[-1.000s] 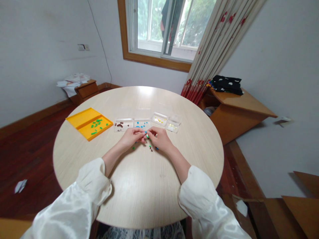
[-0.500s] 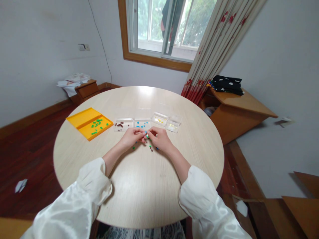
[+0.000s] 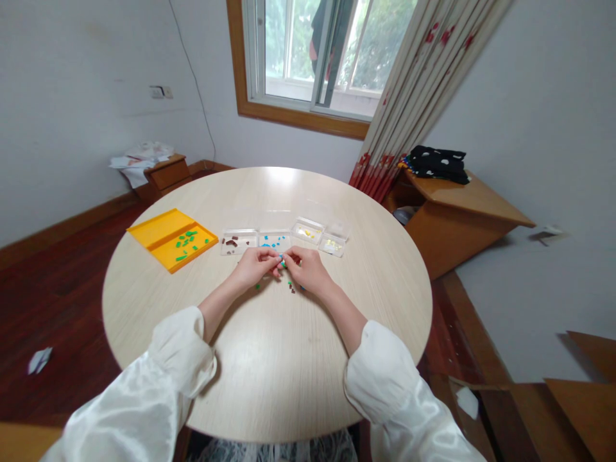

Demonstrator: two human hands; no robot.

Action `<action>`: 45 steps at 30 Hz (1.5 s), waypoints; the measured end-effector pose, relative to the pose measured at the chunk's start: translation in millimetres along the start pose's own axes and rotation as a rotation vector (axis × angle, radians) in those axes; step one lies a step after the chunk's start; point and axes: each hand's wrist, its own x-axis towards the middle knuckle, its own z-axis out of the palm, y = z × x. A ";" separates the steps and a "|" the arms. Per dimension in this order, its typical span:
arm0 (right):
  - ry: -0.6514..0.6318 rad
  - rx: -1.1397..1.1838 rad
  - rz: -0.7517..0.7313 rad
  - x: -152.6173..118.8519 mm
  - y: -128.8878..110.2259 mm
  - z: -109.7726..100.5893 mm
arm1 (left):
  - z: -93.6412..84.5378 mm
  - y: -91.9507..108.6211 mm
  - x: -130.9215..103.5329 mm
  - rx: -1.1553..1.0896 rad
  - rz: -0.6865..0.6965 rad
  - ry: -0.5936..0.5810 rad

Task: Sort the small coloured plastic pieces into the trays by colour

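My left hand (image 3: 255,266) and my right hand (image 3: 307,266) meet over the middle of the table, fingertips pinched round small blue and green pieces (image 3: 282,258). The fingers partly hide these pieces. Below the hands, a few loose green and brown bits (image 3: 291,288) lie on the wood, with a green one (image 3: 258,287) under my left hand. Beyond the fingers stand clear trays: one with brown pieces (image 3: 239,250), one with blue pieces (image 3: 287,239), and others with yellow (image 3: 315,240) and pale pieces (image 3: 339,250).
On the left of the round table (image 3: 260,372) lies an open yellow case (image 3: 161,230) with several green pieces (image 3: 181,258) in it. Past the table's right edge, a wooden cabinet (image 3: 462,218) bears a folded black cloth (image 3: 439,163).
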 end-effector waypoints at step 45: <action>0.079 -0.049 -0.061 -0.6 -0.5 7.7 | 4.1 -1.4 0.4 0.089 0.093 0.120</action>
